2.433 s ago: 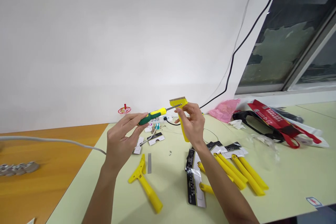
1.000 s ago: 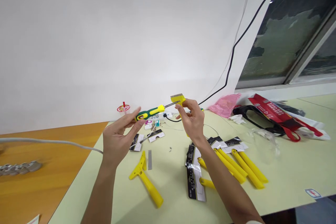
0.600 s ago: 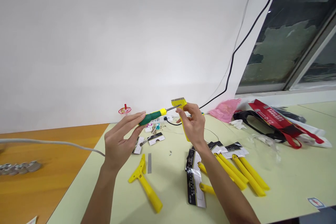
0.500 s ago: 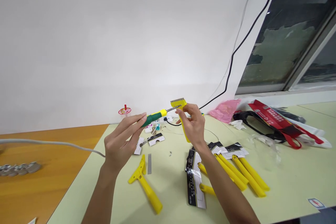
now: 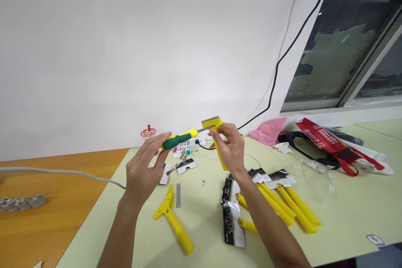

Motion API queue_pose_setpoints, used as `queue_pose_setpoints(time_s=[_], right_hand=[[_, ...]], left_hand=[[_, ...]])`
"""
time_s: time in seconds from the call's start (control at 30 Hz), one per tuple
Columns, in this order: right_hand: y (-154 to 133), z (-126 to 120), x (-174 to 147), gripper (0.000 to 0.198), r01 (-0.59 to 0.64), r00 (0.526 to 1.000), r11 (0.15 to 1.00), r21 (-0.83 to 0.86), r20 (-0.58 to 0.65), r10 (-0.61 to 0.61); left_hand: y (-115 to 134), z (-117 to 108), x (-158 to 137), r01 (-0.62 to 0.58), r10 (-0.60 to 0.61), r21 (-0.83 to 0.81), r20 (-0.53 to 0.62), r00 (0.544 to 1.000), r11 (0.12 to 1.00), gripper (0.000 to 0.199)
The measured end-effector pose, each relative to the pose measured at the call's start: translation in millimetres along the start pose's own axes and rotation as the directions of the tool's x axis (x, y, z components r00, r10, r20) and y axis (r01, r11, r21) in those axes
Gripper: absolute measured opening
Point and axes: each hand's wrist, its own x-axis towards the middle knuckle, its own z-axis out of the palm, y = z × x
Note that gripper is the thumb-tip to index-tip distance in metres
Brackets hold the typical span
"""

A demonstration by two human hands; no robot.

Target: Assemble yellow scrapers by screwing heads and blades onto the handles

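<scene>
My left hand grips the end of a green and yellow screwdriver between its fingertips. The shaft points right, its tip at the head of a yellow scraper. My right hand is closed around the scraper's handle just under the head, holding it upright above the table. A thin metal blade edge shows along the top of that head. Below lie another yellow scraper, a loose flat blade and several tiny screws.
Packaged yellow scrapers with black and white cards lie under my right forearm. Toward the window are a pink plastic bag and a red bag. Small items and a black cable sit by the wall.
My left fingers have slid back toward the end of the screwdriver handle, so more of it shows. The scraper stays in my right hand, the tip still at its head.
</scene>
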Motion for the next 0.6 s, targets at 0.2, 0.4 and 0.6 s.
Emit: queue_pose_setpoints(time_s=[0.2,0.4,0.6], right_hand=[[-1.7,-1.9,3.2,0.028,0.009,0.999,1.000,0.003,-0.034,-0.009],[-11.3,-4.9,3.1,0.032,0.015,1.000,1.000,0.022,-0.019,-0.015],[-22.4,-6.3,-0.6,0.030,0.027,1.000,1.000,0.016,-0.010,-0.026]], left_hand=[[5.3,1.8,-1.5,0.182,-0.160,-0.084,0.226,0.961,0.980,0.048],[18.8,-4.9,3.2,0.156,-0.103,-0.214,0.239,0.965,0.964,0.054],[22.9,-15.0,5.0,0.188,-0.108,-0.290,0.269,0.957,0.938,0.048]])
